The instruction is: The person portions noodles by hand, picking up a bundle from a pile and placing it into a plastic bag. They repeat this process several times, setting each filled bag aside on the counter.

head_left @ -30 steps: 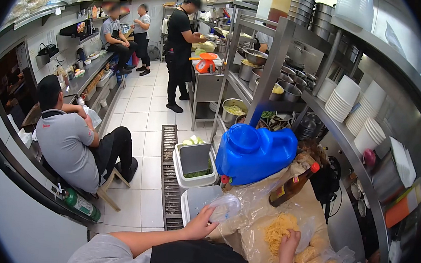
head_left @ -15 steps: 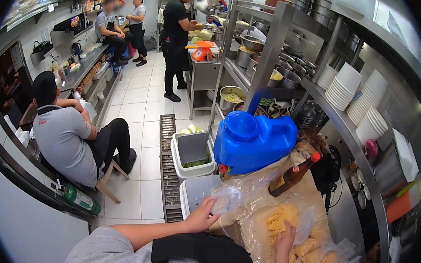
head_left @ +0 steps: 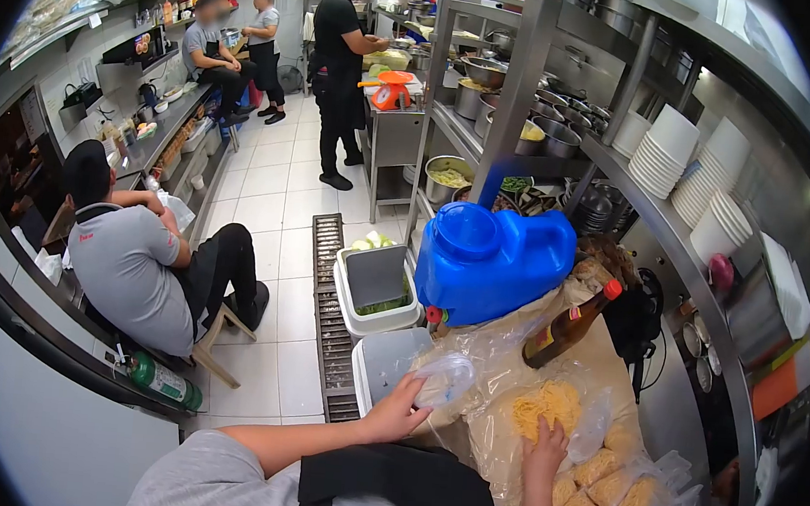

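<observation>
My left hand (head_left: 395,411) is closed on a clear plastic bag (head_left: 445,380), whose round mouth edge faces up. My right hand (head_left: 545,450) has its curled fingertips in a loose heap of yellow noodles (head_left: 545,405), which lies on clear plastic sheeting over a brown covering. Just right of that hand are several clear bags packed with noodles (head_left: 610,488). A brown glass bottle with a red cap (head_left: 565,330) stands behind the heap. Beyond it sits a large blue plastic jug (head_left: 490,264).
Left of the work surface stand a grey-lidded bin (head_left: 387,361) and an open bin with greens (head_left: 381,289). A seated person (head_left: 134,255) is at the left; other people are further back. A metal shelf with stacked white tubs (head_left: 665,150) rises on the right.
My right hand has shifted slightly lower on the noodles, and the heap looks flatter. The bag in my left hand is tilted a little differently. The view has moved slightly.
</observation>
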The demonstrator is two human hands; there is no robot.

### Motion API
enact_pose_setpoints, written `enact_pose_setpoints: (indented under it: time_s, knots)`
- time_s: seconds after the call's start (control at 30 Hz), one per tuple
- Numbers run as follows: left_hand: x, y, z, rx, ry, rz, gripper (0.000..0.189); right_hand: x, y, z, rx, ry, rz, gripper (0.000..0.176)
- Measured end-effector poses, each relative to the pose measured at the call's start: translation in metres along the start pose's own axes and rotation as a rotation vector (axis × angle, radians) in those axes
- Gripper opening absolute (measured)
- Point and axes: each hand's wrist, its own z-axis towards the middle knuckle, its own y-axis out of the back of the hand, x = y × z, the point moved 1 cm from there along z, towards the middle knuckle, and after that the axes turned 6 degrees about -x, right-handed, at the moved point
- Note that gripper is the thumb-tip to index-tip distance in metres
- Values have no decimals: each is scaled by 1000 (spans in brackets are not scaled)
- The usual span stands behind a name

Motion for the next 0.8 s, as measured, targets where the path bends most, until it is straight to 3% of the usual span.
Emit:
enact_pose_setpoints:
  time_s: [0.13,0.2,0.27,0.33,0.47,0.53,0.67,0.73,0.8]
  knots:
    - [-6,3,-1,15,-2,13,62,-36,-13,19,-52,104,78,55]
    - [-6,5,-2,4,14,20,61,-38,5,24,-201,42,454,47]
    - [1,2,-3,-9,-2,24,61,-27,23,23,-163,-84,558,39]
    - [1,2,-3,-22,-20,25,61,-35,23,24,15,-128,325,35]
    - [-3,5,-3,-23,8,21,61,-37,11,14,43,-247,482,41]
    - [0,4,-1,-28,6,30,62,-35,-1,10,-244,1,157,50]
    - [1,4,1,-19,-9,22,63,-8,-3,-3,-127,21,191,59]
    - [1,0,-2,1,13,19,64,9,7,-2,-35,-35,-71,55]
    - [12,-5,2,-2,-25,16,63,-25,-14,2,-35,-26,21,52]
